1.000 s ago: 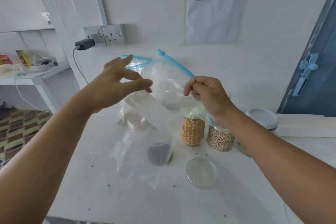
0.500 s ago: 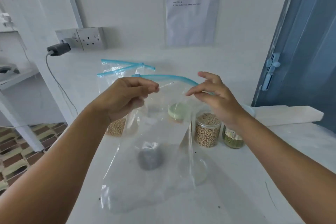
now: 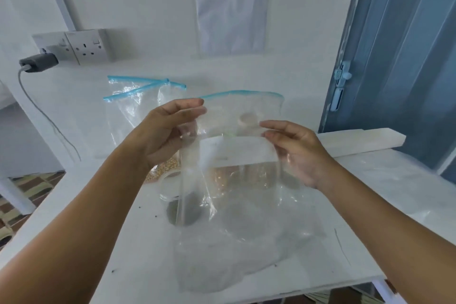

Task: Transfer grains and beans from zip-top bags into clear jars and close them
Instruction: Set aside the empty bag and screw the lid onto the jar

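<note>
An empty clear zip-top bag (image 3: 237,155) with a blue zip strip hangs upright over the white table (image 3: 103,229). My left hand (image 3: 167,131) pinches its upper left edge just below the zip. My right hand (image 3: 296,150) pinches its right side at the white label band. Behind and through the bag I see an open clear jar (image 3: 172,187) holding dark grains, a jar of pale grain (image 3: 227,177) and a capped jar (image 3: 248,118), all blurred by the plastic. A bag with yellow kernels (image 3: 162,170) lies behind my left wrist.
Two more zip-top bags (image 3: 138,101) with blue strips lie at the back left. A wall socket with a charger and cable (image 3: 39,64) is at the far left. A white block (image 3: 365,140) lies at the right, by a blue door (image 3: 404,57).
The bag has been raised and spread flat between both hands. My right hand slid from the zip strip down to the bag's right side. The view shifted slightly left.
</note>
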